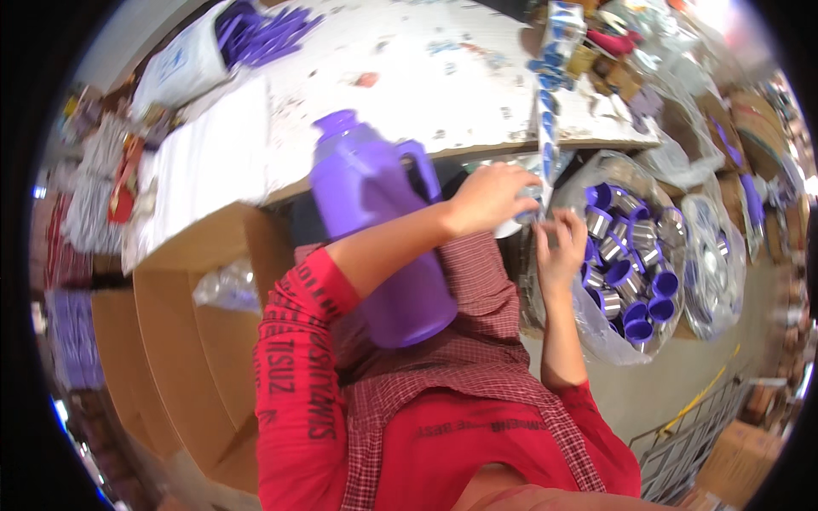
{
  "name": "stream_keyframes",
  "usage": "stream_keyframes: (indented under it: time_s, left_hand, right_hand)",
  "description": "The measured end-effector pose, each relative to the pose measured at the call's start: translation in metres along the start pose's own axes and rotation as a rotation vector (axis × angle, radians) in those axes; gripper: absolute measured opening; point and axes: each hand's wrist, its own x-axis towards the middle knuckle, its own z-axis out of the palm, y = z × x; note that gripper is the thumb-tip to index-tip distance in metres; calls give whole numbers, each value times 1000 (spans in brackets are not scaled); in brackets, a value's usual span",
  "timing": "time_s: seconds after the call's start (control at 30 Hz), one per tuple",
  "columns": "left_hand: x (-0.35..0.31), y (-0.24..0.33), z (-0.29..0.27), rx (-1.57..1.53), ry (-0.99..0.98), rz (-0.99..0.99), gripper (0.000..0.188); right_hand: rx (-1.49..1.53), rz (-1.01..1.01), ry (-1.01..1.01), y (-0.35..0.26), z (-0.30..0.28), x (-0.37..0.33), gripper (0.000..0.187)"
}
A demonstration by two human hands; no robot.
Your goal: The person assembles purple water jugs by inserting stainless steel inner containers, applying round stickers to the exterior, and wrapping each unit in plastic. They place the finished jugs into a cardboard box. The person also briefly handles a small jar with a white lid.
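A purple vacuum jug (383, 230) with a side handle leans across my lap, its base toward me. My left forearm crosses in front of it. My left hand (494, 200) is closed at a white and blue label strip (547, 128), which hangs over the table edge. Just below, my right hand (560, 251) bends its thumb and forefinger together at the strip's lower end. A small, shiny, pale patch shows between the two hands, too blurred to make out.
A white worktable (409, 77) spans the far side. On it, a white sack (179, 72) spills purple handles (264, 34). An open cardboard box (187, 341) stands at my left. At my right, a plastic bag (630, 349) holds several purple and steel cups (626, 272).
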Motion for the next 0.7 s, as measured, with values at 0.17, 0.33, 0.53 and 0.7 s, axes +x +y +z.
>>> stream_keyframes:
  time_s: [0.17, 0.33, 0.53, 0.7]
  left_hand:
    - [-121, 31, -71, -74, 129, -71, 23]
    - [-223, 56, -95, -589, 153, -555, 55]
    - [-264, 70, -80, -561, 233, -632, 60]
    - [-263, 69, -80, -465, 275, -706, 58]
  right_hand:
    - [1104, 491, -674, -78, -82, -44, 14]
    - [1419, 919, -840, -108, -59, -54, 14]
    - [1135, 843, -775, -119, -3, -61, 11]
    - [924, 625, -728, -115, 6, -60, 9]
